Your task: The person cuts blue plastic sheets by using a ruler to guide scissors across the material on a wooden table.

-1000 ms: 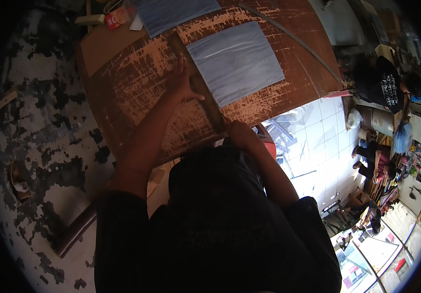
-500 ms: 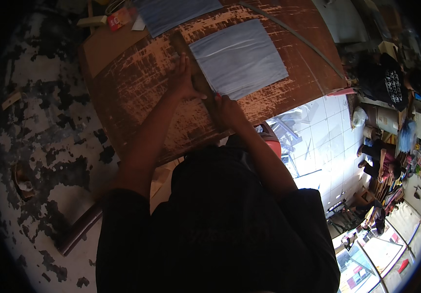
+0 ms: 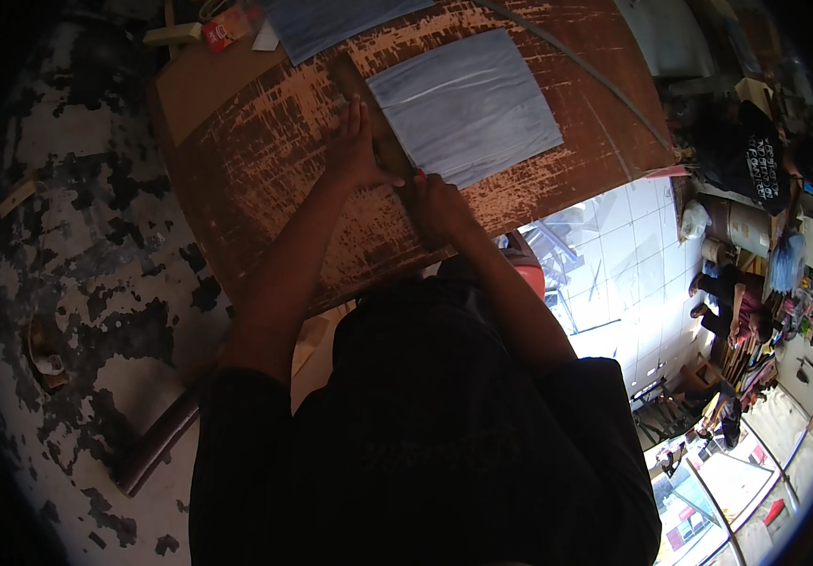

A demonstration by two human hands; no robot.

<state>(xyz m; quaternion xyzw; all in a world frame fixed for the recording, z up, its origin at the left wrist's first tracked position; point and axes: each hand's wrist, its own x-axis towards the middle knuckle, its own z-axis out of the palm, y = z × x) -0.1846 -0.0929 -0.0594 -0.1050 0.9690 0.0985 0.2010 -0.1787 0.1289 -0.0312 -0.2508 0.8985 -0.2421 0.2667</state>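
A grey-blue sheet with streaky wood-like markings [image 3: 468,108] lies on a scratched brown table [image 3: 246,160]. Along its left edge runs a long, dark, flat bar [image 3: 389,151], slanting from far left to near right. My left hand [image 3: 355,151] rests on this bar, fingers stretched out and thumb spread toward my right hand. Closed at the sheet's near left corner, my right hand [image 3: 442,208] grips a small tool whose red end [image 3: 419,175] peeks out by the fingertips. The rest of that tool is hidden in the hand.
Another grey-blue sheet [image 3: 336,24] lies at the table's far side. A long thin strip [image 3: 586,61] crosses its right part. Brown board [image 3: 208,90] and a red packet [image 3: 224,30] are far left. Two people [image 3: 741,156] [image 3: 741,307] are off to the right.
The view has shifted slightly. My right hand has edged a little farther away along the bar; my left hand stays in place on it.
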